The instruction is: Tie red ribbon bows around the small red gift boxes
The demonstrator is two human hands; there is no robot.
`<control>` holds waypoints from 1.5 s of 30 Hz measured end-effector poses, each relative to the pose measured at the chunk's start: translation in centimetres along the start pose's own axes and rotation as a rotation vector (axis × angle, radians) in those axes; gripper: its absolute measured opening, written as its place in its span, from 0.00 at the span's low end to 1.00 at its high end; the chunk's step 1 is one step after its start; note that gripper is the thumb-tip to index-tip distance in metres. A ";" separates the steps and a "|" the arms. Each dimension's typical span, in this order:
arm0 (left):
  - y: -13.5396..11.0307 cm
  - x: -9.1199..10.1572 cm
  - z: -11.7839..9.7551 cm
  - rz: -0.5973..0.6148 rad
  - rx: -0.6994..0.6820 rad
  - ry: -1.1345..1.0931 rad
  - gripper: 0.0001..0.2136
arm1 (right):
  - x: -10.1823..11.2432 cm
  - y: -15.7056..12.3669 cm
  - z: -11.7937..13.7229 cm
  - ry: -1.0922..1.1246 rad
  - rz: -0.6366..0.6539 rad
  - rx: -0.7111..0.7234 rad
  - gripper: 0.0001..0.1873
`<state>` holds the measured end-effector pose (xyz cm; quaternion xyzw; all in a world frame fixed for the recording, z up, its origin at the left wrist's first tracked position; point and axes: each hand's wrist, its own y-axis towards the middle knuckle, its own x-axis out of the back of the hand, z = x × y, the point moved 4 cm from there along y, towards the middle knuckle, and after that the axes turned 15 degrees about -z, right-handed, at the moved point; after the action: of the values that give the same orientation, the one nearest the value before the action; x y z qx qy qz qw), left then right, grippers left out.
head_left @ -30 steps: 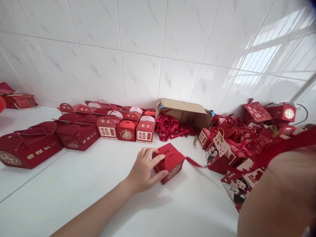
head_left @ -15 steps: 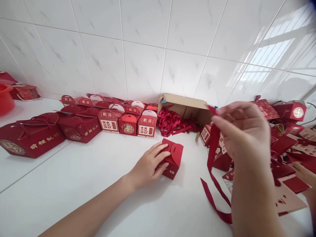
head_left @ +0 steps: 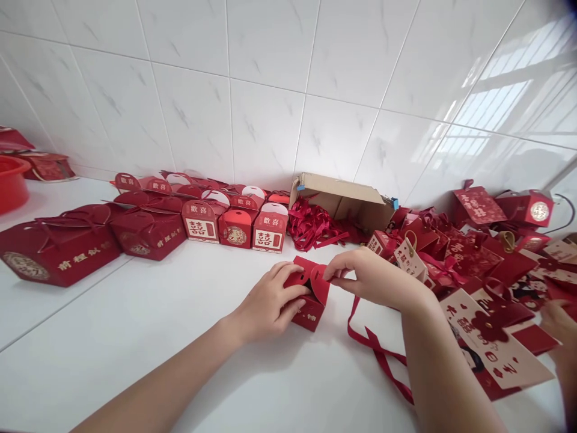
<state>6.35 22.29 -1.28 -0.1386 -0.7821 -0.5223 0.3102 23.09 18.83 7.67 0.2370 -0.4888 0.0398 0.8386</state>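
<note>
A small red gift box [head_left: 311, 316] with gold lettering and slotted top flaps sits on the white tabletop. My left hand [head_left: 265, 300] grips it from the left, its fingers over the top and near a dark gap beside the flap. At the right flap, my right hand [head_left: 367, 276] has its fingertips closed against the flap's edge. A long red ribbon [head_left: 383, 355] comes from beneath my right hand and trails down onto the table. The ribbon's upper end is hidden by the fingers.
Finished-looking red boxes [head_left: 234, 231] stand in rows at the back left. Behind the gift box, a cardboard box [head_left: 340, 187] lies with loose red ribbons [head_left: 311, 222]. Decorated boxes and bags [head_left: 469, 258] crowd the right, where another person's hand [head_left: 559, 325] shows. A red basin [head_left: 13, 183] stands far left.
My right hand has moved left and down to the gift box's flap, bringing the ribbon along. A dark gap now shows beside the flap. My left hand stays on the box.
</note>
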 end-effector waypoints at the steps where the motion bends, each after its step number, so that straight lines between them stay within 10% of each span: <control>1: 0.1 0.2 0.0 -0.001 -0.006 -0.008 0.11 | -0.2 0.1 0.0 -0.006 0.015 0.001 0.12; 21: 0.1 1.2 -1.3 -0.050 0.139 -0.306 0.06 | -0.8 -0.9 1.2 0.123 0.200 0.037 0.16; 45: 0.8 1.0 -0.4 -0.225 0.399 -0.322 0.08 | -2.9 0.3 0.8 -0.011 0.101 -0.049 0.09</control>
<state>6.16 22.16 0.04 -0.0681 -0.9192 -0.3605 0.1432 20.86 19.18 5.70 0.1918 -0.5054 0.0689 0.8384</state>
